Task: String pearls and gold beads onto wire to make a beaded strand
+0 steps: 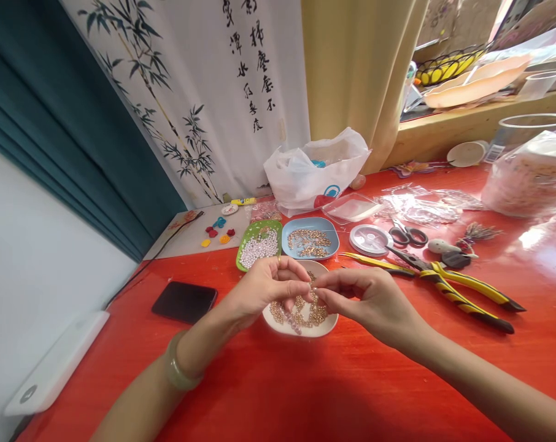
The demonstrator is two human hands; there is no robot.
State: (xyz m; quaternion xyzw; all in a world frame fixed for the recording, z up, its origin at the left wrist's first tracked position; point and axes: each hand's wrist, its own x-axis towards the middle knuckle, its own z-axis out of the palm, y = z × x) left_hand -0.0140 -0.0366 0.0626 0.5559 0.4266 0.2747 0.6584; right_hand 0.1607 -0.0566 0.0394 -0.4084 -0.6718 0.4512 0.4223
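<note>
Over a white dish (pixel 301 333) of gold beads, my left hand (pixel 278 285) and my right hand (pixel 365 298) meet at the fingertips. Both are closed in a pinch. A short strand of pinkish clear beads (pixel 294 323) hangs below my left fingers and overlaps the dish. Between the fingertips is something small and pale, too tiny to name. Behind the hands stand a green dish (pixel 242 247) holding pearly white beads (pixel 259 248) and a blue dish (pixel 289 250) with gold beads (pixel 309 240).
A black phone (pixel 185 302) lies left of my left forearm. Yellow-handled pliers (pixel 453 288), a yellow tool (pixel 374 263), scissors (pixel 409 234) and a round clear case (pixel 370 239) lie to the right. Behind are a white plastic bag (pixel 305 178) and clear packets (pixel 420 205).
</note>
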